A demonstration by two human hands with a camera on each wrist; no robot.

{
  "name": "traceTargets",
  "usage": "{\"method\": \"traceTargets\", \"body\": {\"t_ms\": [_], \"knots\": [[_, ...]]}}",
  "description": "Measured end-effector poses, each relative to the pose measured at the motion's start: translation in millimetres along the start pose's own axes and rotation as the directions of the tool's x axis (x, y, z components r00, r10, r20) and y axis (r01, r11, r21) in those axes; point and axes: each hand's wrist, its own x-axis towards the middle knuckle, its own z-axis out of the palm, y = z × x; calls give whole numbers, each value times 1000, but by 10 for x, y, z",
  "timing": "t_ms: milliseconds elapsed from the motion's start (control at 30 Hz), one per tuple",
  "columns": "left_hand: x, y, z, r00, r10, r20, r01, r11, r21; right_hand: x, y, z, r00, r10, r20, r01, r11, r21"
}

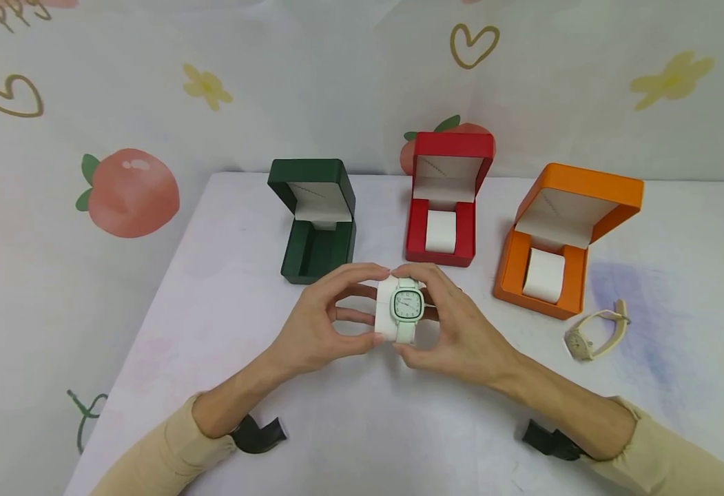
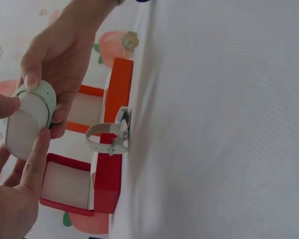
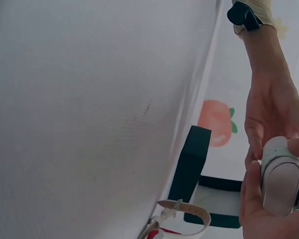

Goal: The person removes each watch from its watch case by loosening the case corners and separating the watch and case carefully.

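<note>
Both hands hold a white watch cushion (image 1: 384,310) over the table in the head view. A pale mint watch (image 1: 408,304) with a rounded-square dial is wrapped around it, dial up. My left hand (image 1: 312,327) pinches the cushion's left end between fingers and thumb. On the other side, my right hand (image 1: 470,327) grips the watch band and the cushion's right end. Another light-strapped watch (image 2: 105,144) stands on the table by the red box in the left wrist view; the right hand hides it in the head view.
An open green box (image 1: 306,169) at back left has no cushion inside. The open red box (image 1: 439,259) and orange box (image 1: 591,182) each contain a white cushion. A cream watch (image 1: 578,344) lies at the right. Printed cloth (image 1: 337,83) hangs behind.
</note>
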Motion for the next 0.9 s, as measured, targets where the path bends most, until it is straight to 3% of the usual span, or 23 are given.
{"method": "traceTargets", "body": {"t_ms": [433,633,900], "knots": [[2,-4,-1,1000,-20,-13,20,1000,-5,27,-1,13,1000,19,-10,-19,1000,-12],[6,-9,-9,999,-35,-11,35,999,-10,25,13,-33,999,7,42,-7,1000,0],[14,-11,-29,999,-47,3,47,998,-30,26,32,-126,994,28,110,-38,995,92]]}}
